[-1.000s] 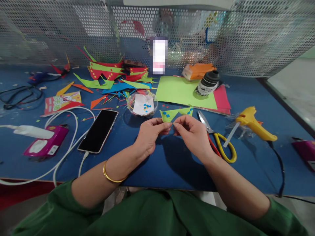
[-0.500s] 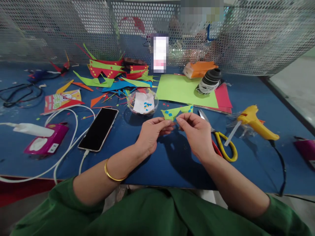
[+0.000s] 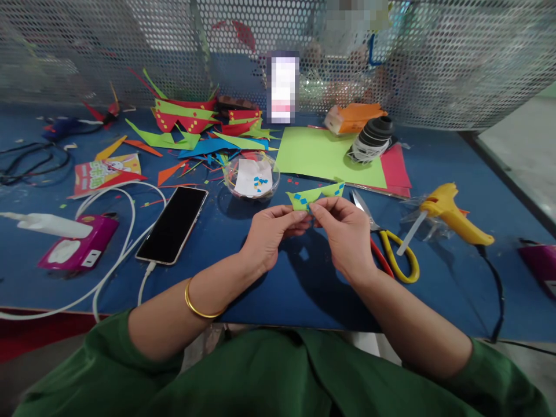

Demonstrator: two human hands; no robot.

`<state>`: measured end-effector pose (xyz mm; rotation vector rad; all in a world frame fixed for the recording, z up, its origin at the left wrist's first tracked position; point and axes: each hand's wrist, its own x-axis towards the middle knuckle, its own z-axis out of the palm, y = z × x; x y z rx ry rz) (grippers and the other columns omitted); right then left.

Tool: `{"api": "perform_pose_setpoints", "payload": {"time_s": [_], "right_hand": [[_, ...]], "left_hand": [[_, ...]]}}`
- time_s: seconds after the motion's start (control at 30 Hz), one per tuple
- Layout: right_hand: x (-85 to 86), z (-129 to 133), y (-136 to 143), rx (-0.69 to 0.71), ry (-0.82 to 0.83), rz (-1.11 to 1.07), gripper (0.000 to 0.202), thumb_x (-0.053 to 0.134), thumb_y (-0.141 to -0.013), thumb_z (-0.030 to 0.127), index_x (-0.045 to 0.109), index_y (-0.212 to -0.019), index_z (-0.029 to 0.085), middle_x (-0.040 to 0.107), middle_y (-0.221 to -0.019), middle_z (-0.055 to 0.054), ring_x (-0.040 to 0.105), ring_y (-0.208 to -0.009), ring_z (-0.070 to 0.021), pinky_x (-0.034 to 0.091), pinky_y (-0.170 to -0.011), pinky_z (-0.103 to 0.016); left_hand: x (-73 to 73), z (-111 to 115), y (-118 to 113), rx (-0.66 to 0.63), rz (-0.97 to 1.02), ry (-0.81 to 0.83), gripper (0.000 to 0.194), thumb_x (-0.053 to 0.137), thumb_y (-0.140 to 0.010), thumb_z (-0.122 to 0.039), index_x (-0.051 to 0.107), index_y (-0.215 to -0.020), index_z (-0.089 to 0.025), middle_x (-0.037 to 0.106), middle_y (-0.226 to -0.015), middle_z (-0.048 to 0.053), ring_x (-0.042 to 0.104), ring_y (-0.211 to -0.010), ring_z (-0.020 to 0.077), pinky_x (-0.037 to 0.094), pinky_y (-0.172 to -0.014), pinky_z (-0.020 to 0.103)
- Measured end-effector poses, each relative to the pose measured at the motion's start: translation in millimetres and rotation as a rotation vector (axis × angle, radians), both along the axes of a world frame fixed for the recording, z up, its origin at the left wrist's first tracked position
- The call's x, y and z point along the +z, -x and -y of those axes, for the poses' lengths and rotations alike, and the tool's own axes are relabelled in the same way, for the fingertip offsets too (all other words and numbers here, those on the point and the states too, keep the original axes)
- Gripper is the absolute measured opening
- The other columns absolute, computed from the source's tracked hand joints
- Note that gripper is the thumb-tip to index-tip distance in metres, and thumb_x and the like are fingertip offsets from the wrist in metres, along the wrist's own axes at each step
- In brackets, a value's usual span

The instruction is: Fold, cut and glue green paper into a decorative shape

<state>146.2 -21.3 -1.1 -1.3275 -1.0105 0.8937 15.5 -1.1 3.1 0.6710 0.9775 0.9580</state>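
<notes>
Close in front of me is a small light-green paper mask (image 3: 311,194) with blue squares stuck along it. My left hand (image 3: 270,238) pinches its lower left part between thumb and fingers. On the lower middle edge, the thumb and forefinger of my right hand (image 3: 348,237) close together, with a blue square beside their tips. Those fingertips cover part of the paper. Just beyond my left hand stands a clear round bowl (image 3: 277,188) holding white paper (image 3: 245,176) with tiny blue and yellow pieces. Scissors (image 3: 410,275) with red and yellow handles lie beside my right hand.
Coloured paper masks (image 3: 186,119) and scraps lie back left. Green sheets (image 3: 313,153) carry a black bottle (image 3: 369,142). A yellow glue gun (image 3: 452,214) lies right, its cord trailing. A phone (image 3: 174,226), white cable and purple box (image 3: 78,246) are left. A perforated metal screen (image 3: 243,35) stands behind.
My right fingertips have come in against the paper mask, and the blue piece at their tips now lies against it. The view has shifted slightly.
</notes>
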Motion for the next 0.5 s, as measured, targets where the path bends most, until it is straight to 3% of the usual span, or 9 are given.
{"api": "perform_pose_setpoints", "payload": {"time_s": [0.5], "right_hand": [[-4.0,0.1,2.0,-0.01,0.006,0.069,0.015,0.073,-0.079,0.033,0.065,-0.076,0.02,0.064,-0.069,0.002,0.058,-0.063,-0.0125,0.048,-0.061,-0.028]], "left_hand": [[-1.0,-0.6,-0.7,-0.01,-0.016,-0.016,0.025,0.088,-0.059,-0.03,0.074,-0.07,-0.013,0.074,-0.069,0.004,0.067,-0.063,0.0111,0.051,-0.065,0.023]]}}
